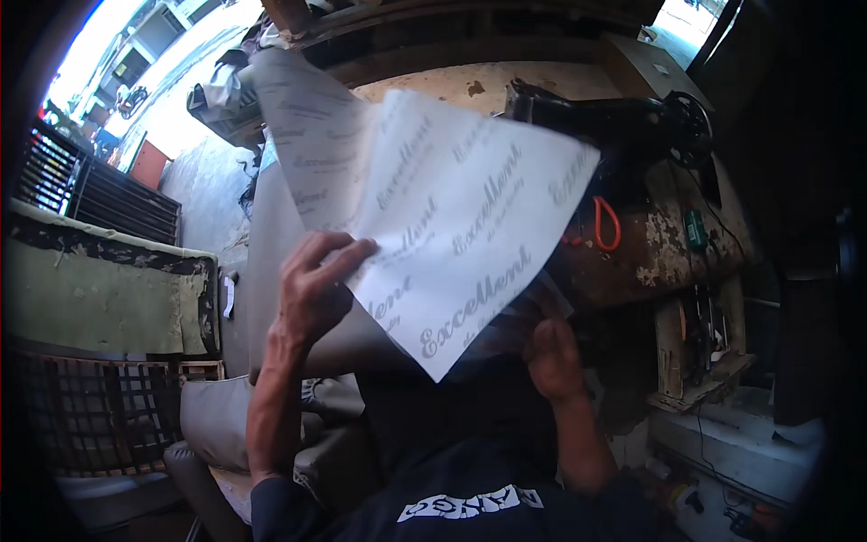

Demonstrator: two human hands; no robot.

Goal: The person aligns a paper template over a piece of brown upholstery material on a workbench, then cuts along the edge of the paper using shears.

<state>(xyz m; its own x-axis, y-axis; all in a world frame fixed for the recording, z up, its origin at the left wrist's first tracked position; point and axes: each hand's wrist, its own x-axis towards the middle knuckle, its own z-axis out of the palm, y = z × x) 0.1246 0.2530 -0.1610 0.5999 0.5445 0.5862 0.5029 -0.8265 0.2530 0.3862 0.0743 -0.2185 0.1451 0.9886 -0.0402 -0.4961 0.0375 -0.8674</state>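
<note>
A large sheet of upholstery vinyl (488,208) is lifted in front of me, its white printed backing toward me and one corner pointing down. My left hand (316,280) is closed on its left edge, with thumb and fingers pinching it. Further left, another fold of the material (316,135) rises, and its plain grey face hangs below. My right hand (553,348) is beside the sheet's lower right edge, thumb up. Its fingers are blurred and partly in shadow, so whether they grip the sheet is unclear.
A black sewing machine (623,126) stands behind the sheet on a worn brown table (623,271). An orange-red loop (607,224) and a small green item (695,230) are on it. Tools sit in a wooden rack (700,361) at right. Grey padded pieces (217,415) are at lower left.
</note>
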